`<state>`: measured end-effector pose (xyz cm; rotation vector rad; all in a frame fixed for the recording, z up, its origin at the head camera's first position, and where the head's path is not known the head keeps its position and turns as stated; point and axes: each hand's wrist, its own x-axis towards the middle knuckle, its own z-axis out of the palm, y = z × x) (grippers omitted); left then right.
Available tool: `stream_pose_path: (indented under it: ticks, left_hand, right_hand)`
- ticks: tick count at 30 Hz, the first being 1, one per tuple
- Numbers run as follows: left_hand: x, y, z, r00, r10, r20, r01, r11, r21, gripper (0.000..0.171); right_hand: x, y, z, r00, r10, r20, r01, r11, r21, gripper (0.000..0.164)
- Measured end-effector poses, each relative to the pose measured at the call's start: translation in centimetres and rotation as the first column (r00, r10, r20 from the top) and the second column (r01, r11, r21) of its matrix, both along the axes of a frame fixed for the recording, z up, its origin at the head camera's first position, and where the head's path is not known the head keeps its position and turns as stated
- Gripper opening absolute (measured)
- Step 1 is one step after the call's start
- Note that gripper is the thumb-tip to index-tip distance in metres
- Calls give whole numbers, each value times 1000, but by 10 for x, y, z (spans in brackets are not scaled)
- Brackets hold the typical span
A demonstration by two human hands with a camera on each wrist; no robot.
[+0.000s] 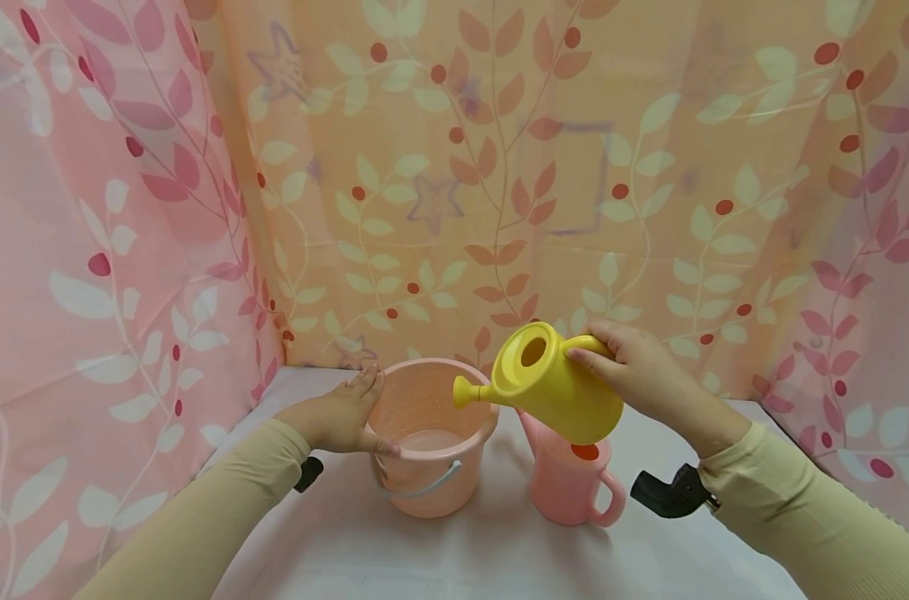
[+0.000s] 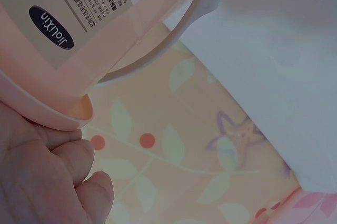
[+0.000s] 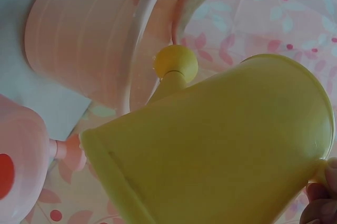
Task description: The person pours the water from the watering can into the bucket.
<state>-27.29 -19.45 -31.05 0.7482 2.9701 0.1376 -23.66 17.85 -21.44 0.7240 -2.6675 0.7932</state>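
One grip [image 1: 641,367], the right, clasps the yellow can [image 1: 562,396], best tipped with spout [image 1: 467,392] inside the bucket [image 1: 420,472] the spread left grip [image 1: 340,417] touches near the table [image 1: 499,554]'s far edge.

two watering cans [image 1: 574,400] [image 1: 562,487], one bucket [image 1: 427,474], seemingly two cameras [image 1: 309,473] [image 1: 666,493]

left hand [image 1: 337,415] spread, right hand [image 1: 651,368] curled

Head view bright, even; soft shadows on pale table [image 1: 499,558]; wrist views dimmer.
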Motion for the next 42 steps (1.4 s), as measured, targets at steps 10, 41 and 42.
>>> stream_pose_path:
  ticks: [10,41,42]
  left_hand:
    - [1,0,1,1000,-12,-5,12,1000,12,119]
    - [-2,-2,-2,1000,-10,-7,10,1000,14,119]
    - [-2,-2,-2,1000,-11,-7,11,1000,16,119]
  right_hand:
    - [1,0,1,1000,1,4,-1,1000,-13,26]
    - [3,1,4,1000,-3,23,3,1000,-11,27]
    - [2,0,3,1000,-4,21,4,1000,-9,27]
